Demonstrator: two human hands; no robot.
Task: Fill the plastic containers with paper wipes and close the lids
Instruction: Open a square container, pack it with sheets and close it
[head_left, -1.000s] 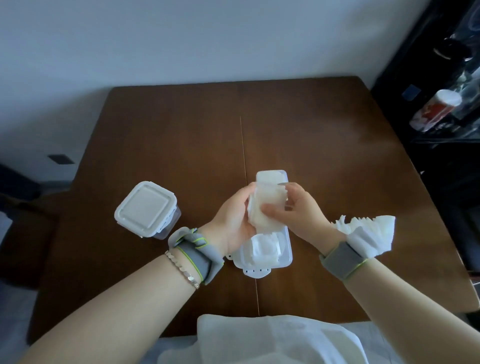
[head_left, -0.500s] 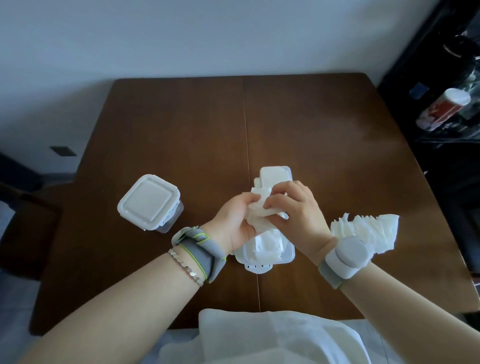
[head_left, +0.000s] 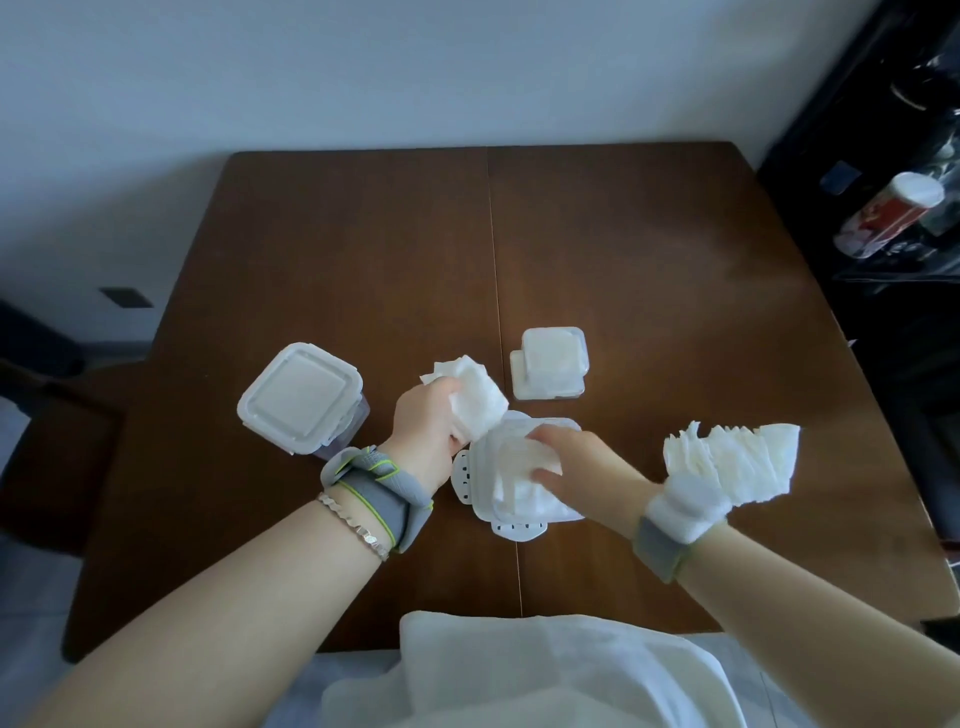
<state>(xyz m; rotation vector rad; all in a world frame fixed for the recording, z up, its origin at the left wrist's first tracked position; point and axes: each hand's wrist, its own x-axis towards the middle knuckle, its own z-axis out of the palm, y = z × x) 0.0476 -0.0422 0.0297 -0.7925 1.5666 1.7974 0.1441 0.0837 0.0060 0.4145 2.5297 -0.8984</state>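
An open plastic container (head_left: 483, 486) sits at the table's middle with white paper wipes inside it. My right hand (head_left: 576, 465) reaches into it, fingers curled on the wipes there. Just left of and above the container, my left hand (head_left: 428, 423) grips a crumpled wad of paper wipes (head_left: 475, 392). A second container (head_left: 298, 397) stands to the left with its white lid on. A loose white lid (head_left: 550, 364) lies flat beyond the open container. A fanned stack of paper wipes (head_left: 737, 460) rests on the table to the right, partly behind my right wrist.
The brown wooden table (head_left: 649, 270) has a seam down its middle. White cloth (head_left: 519, 670) covers my lap at the near edge. Dark shelving with a red and white can (head_left: 883, 218) stands off the table's right side.
My hands have parted. The left hand has pulled a wad of wipes up and to the left, while the right hand has dropped onto the wipes in the open container.
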